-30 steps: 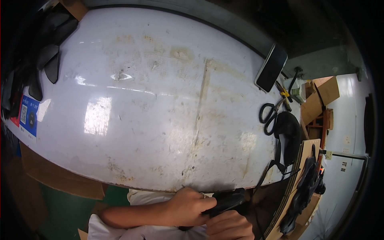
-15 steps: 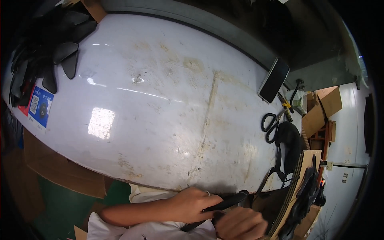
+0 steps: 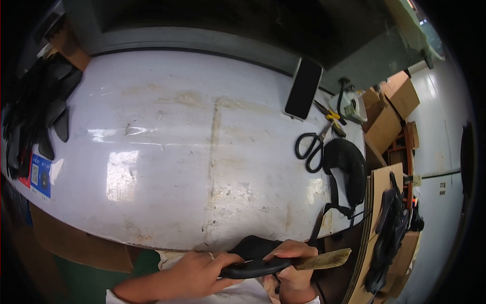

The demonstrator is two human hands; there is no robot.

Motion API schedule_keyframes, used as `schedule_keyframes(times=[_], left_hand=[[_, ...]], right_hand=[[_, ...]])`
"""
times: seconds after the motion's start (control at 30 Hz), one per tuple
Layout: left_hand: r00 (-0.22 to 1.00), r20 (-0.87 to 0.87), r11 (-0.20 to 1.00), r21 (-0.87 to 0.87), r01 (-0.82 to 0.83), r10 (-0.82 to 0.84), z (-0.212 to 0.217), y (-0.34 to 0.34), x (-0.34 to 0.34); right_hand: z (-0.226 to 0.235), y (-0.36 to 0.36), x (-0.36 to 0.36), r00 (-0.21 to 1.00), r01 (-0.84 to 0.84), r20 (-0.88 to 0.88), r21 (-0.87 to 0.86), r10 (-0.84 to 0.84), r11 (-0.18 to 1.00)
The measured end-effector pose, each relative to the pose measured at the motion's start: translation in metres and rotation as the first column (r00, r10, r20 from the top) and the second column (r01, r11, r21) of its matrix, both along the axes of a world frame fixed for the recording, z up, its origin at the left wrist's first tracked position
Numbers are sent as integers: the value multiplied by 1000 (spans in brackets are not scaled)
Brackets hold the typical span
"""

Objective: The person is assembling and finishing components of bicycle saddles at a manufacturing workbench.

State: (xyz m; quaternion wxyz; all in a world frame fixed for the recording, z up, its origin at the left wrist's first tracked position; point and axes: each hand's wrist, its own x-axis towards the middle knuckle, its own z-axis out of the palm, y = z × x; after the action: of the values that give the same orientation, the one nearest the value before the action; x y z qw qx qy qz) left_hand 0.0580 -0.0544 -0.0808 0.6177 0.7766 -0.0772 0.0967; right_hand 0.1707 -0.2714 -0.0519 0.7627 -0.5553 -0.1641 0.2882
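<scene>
My left hand (image 3: 195, 273) is closed on the left end of a long, rounded black padded piece (image 3: 253, 269), just off the near table edge. My right hand (image 3: 297, 253) pinches the other end of it between thumb and fingers. A flat tan strip (image 3: 326, 260) with a worn, rough surface sticks out to the right from that end. Whether the strip sits inside the black piece or against it, I cannot tell. Behind my hands, more black material (image 3: 253, 247) rises at the table edge.
On the white table (image 3: 167, 192) lie black-handled scissors (image 3: 310, 153), yellow-handled pliers (image 3: 331, 116), a phone (image 3: 304, 88) and a curved black padded piece with straps (image 3: 352, 159). Black pieces are piled (image 3: 38, 111) at far left. Cardboard (image 3: 377, 202) stands at right.
The right hand has turned, bringing the tan strip into view and showing more of the black piece. The head view has shifted, so table objects appear further left.
</scene>
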Motion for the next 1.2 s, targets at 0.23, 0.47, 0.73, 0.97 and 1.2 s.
schedule_keyframes(times=[0.23,0.47,0.73,0.97,1.2], left_hand=[[992,-61,922,367,122,-107,21,-16,9],[945,282,490,855,-169,-167,34,-37,25],[978,21,670,731,128,-210,51,-53,40],[930,-291,736,574,359,-226,62,-56,34],[956,-210,968,106,228,-203,53,-4,51]], right_hand=[[3,-11,-4,917,145,398,-322,-5,936],[19,-18,9,827,190,548,-481,125,856],[0,-41,7,826,180,557,-412,90,893],[2,-38,-6,898,243,438,-406,-45,881],[0,-9,8,715,340,666,-66,-212,938]])
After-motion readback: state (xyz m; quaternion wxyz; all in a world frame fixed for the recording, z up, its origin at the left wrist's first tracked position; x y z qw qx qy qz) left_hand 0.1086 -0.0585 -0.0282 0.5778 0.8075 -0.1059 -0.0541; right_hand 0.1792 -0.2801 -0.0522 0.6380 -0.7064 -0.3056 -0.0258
